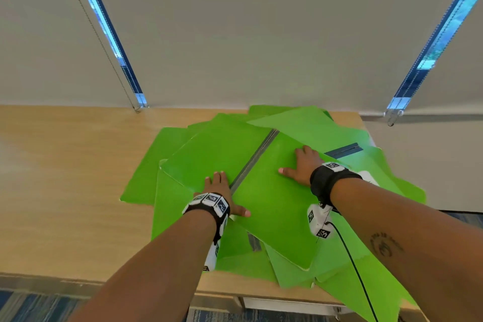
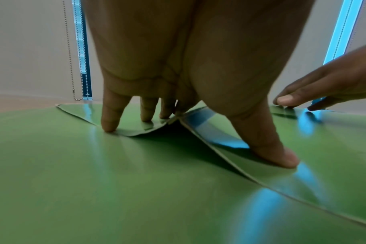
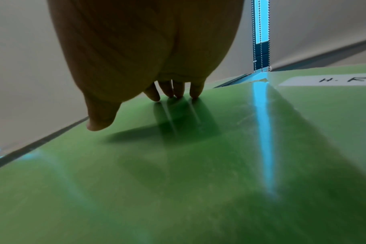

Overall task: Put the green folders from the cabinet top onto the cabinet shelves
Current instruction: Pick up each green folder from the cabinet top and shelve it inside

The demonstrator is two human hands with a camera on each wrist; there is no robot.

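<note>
A loose heap of green folders (image 1: pixel 347 264) covers the right half of the wooden cabinet top (image 1: pixel 65 178). The uppermost folder (image 1: pixel 274 206) lies spread open, its grey spine (image 1: pixel 254 161) running diagonally. My left hand (image 1: pixel 230 193) straddles the near end of that spine, fingers flat on the left flap and thumb on the right flap; the left wrist view shows my left hand (image 2: pixel 195 142) with fingertips (image 2: pixel 109 127) pressing the flap down. My right hand (image 1: pixel 294 162) lies flat on the right flap, and my right hand (image 3: pixel 138 109) holds nothing. The shelves are out of view.
Behind the cabinet hang beige blinds with bead chains (image 1: pixel 136 108) (image 1: pixel 390 120) reaching the top's back edge. Some folders overhang the front right edge (image 1: pixel 366 303). One neighbouring folder carries a white label (image 3: pixel 334 80) reading "H.R". Blue carpet (image 1: pixel 31 306) lies below.
</note>
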